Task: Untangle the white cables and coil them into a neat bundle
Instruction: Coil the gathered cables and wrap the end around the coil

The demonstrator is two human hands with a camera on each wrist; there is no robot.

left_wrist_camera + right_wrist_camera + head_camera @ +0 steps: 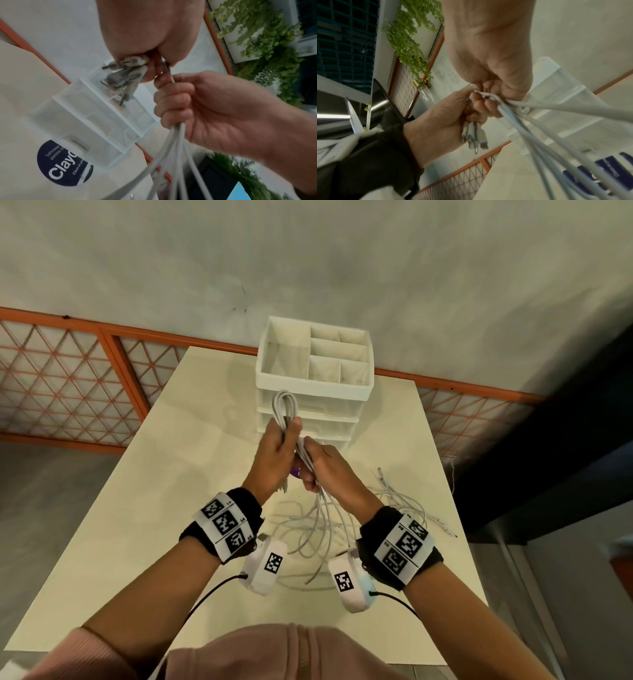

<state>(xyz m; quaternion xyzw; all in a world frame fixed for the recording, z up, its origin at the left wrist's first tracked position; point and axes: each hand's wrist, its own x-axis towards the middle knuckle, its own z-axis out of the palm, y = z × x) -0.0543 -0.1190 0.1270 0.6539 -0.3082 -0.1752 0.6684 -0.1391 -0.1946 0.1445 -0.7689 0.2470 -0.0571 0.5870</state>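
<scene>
The person is holding the white cables [310, 522] up over the bench [144, 508], both hands close together in front of a white drawer organizer [313, 378] standing at the far edge. In the head view the left hand [274, 460] is clenching its grip round a folded loop of cable that is sticking up above the fist, while the right hand [329, 470], touching it just below, is closing its grip round the same strands. The loose lengths are hanging down from the right fist and spreading in tangled loops on the bench between the wrists, with more strands trailing off to the right.

The left wrist view is showing what the head view hides: a cluster of plug ends [125, 73] is sticking out of the bottom of the left fist, and the right hand's fingers [173, 101] are curling round several strands running downward. The right wrist view is showing those plugs [475, 138] from the other side, dangling under the left hand [440, 121], with the cables streaming away blurred toward the camera. Only the wrist views are showing a dark round sticker [63, 163] on the bench beside the organizer's clear drawers [96, 119].
</scene>
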